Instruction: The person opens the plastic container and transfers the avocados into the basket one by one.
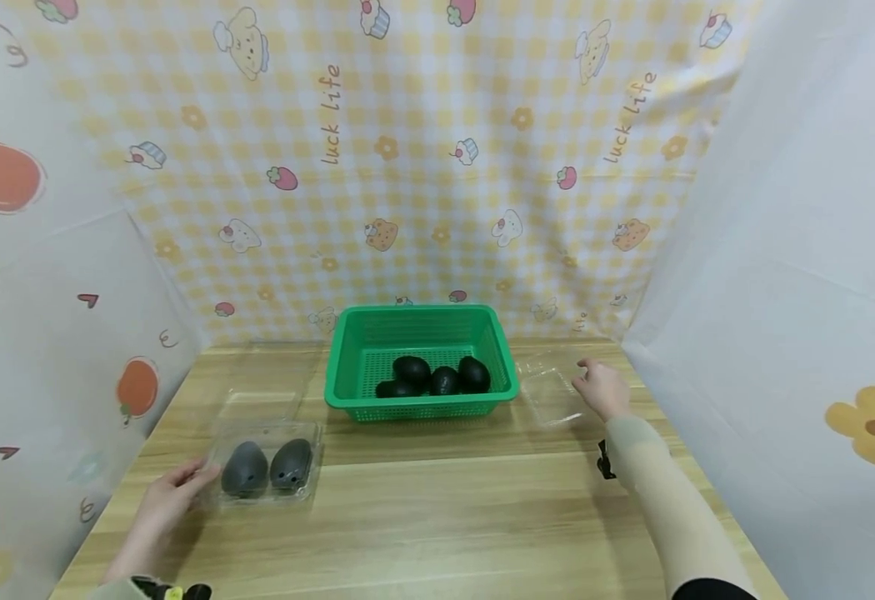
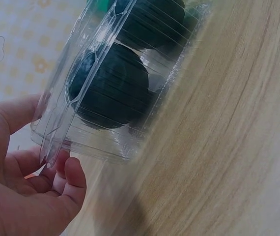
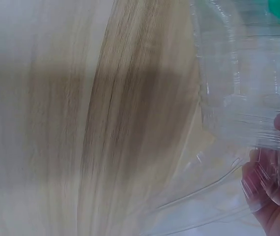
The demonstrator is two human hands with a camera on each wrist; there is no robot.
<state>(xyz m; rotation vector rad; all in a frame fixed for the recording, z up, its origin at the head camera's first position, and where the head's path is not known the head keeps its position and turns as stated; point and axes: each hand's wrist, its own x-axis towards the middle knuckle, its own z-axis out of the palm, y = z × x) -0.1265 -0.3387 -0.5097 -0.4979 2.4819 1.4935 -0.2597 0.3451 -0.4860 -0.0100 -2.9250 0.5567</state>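
At the left, a clear plastic clamshell box (image 1: 310, 492) holds two dark avocados (image 1: 245, 469) side by side. My left hand (image 1: 171, 500) pinches the rim at its left end, thumb on one side and curled fingers on the other, as the left wrist view shows. At the right, my right hand (image 1: 604, 388) grips the edge of a second clear plastic box (image 1: 550, 392). Through that plastic the fingers (image 3: 263, 182) show in the right wrist view, and no avocado is visible inside it.
A green basket (image 1: 422, 410) with several dark avocados (image 1: 411, 371) stands at the back middle. More clear plastic (image 1: 265, 392) lies behind the left box. A patterned cloth (image 1: 422, 183) hangs behind the wooden table (image 1: 445, 517), with white sheets along both sides.
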